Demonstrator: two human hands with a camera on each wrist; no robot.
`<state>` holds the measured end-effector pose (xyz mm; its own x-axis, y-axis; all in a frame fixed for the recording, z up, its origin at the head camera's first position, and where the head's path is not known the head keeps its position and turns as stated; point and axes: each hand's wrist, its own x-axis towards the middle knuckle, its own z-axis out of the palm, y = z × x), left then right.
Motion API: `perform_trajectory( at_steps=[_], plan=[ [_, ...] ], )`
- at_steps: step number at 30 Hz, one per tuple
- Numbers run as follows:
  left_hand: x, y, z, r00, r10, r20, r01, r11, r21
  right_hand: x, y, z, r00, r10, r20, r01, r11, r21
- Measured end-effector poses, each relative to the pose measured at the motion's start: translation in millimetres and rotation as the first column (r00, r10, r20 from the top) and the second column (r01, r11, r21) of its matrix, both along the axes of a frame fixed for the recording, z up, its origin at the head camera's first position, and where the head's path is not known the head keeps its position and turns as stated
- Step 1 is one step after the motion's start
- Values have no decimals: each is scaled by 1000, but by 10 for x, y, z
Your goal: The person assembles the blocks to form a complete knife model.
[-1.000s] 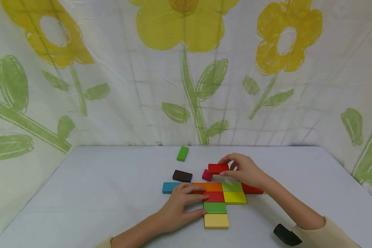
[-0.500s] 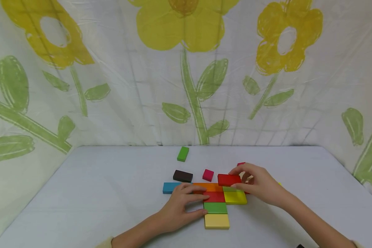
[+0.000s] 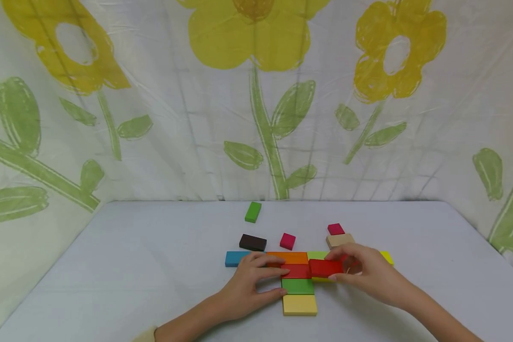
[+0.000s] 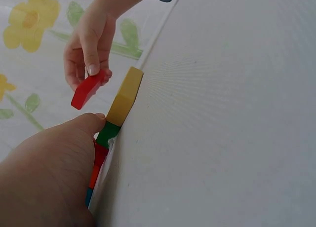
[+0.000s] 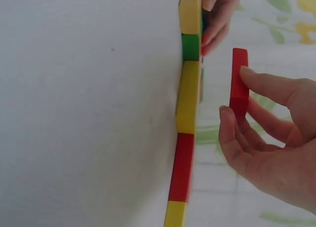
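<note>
My right hand (image 3: 369, 273) pinches a red block (image 3: 325, 268) between thumb and fingers, raised above the flat blocks, as the right wrist view shows. Below it lies a yellow block (image 5: 187, 96), with a red block (image 5: 182, 168) beside it. My left hand (image 3: 241, 287) rests at the left side of the layout, fingertips on or right at an orange block (image 3: 289, 258), a red block (image 3: 298, 271) and a green block (image 3: 298, 287). A pale yellow block (image 3: 300, 305) lies nearest me. The blue block (image 3: 236, 259) is partly hidden behind the left fingers.
Behind the row lie a dark brown block (image 3: 252, 242), a small magenta block (image 3: 288, 241), another magenta block (image 3: 336, 229) and a tan block (image 3: 339, 240). Farther back is a green block (image 3: 253, 212). A flowered cloth (image 3: 175, 142) hangs behind the white table (image 3: 111, 275).
My right hand has carried the red block right and toward me, from behind the row to over the yellow block. The tan and magenta blocks it covered now show. My left hand stays put.
</note>
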<state>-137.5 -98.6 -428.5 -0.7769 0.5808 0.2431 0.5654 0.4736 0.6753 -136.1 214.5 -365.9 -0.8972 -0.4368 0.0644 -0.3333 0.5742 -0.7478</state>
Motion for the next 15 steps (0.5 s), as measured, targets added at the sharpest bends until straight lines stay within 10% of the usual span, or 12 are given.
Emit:
perform_trajectory(
  at_steps=[15],
  plan=[
    [4,-2,3,1000,-5,-10,5,1000,1,57,84,-151,998,65,-21,-65,998,-3]
  ],
)
